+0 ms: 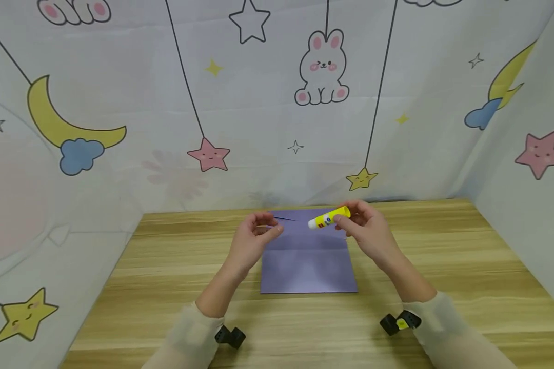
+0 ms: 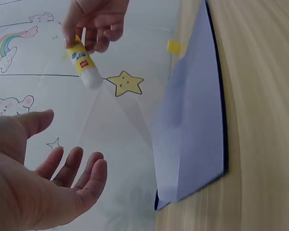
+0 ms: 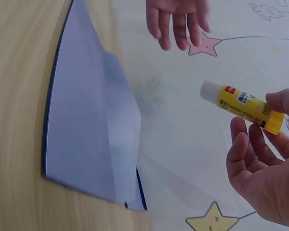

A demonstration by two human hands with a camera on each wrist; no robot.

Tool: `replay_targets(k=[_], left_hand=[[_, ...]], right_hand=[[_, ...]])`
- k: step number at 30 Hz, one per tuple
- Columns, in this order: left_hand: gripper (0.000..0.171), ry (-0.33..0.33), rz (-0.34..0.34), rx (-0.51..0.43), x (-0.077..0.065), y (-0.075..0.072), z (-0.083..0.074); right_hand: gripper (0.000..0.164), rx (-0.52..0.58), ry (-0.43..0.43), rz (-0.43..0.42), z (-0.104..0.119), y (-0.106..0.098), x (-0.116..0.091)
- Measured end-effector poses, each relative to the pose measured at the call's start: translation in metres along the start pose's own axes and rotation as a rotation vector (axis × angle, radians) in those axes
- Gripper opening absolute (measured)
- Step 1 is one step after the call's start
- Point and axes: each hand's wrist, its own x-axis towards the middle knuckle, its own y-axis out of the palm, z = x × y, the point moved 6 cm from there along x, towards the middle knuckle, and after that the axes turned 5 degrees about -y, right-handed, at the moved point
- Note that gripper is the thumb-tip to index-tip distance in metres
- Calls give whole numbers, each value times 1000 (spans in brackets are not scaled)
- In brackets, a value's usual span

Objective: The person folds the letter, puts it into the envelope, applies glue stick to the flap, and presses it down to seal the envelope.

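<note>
My right hand [image 1: 371, 230] pinches a yellow glue stick [image 1: 331, 217] near its yellow end, holding it above the paper. Its uncapped white end [image 3: 211, 91] points toward my left hand. My left hand [image 1: 255, 236] hovers over the paper's left side, fingers loosely bent, with nothing in it; in the left wrist view its thumb and fingers are spread apart. Beneath both hands lies a purple sheet of paper [image 1: 309, 271] with a crosswise crease. Its far part rises at an angle in both wrist views, and a dark gap shows at its far left.
A small yellow cap [image 2: 173, 46] sits on the table beyond the paper, hidden in the head view. The wood-grain table [image 1: 166, 287] ends at a white cloth backdrop [image 1: 258, 113] printed with stars, moons and a rabbit. Each wrist carries a small black device.
</note>
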Motion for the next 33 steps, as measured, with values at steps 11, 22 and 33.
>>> replay_targets(k=[11, 22, 33], left_hand=[[67, 309, 237, 779, -11, -4, 12], [74, 434, 416, 1018, -19, 12, 36], [71, 304, 478, 1140, -18, 17, 45]], right_hand=[[33, -183, -40, 47, -1, -19, -9], [37, -339, -139, 133, 2, -4, -17], [33, -501, -212, 258, -1, 23, -17]])
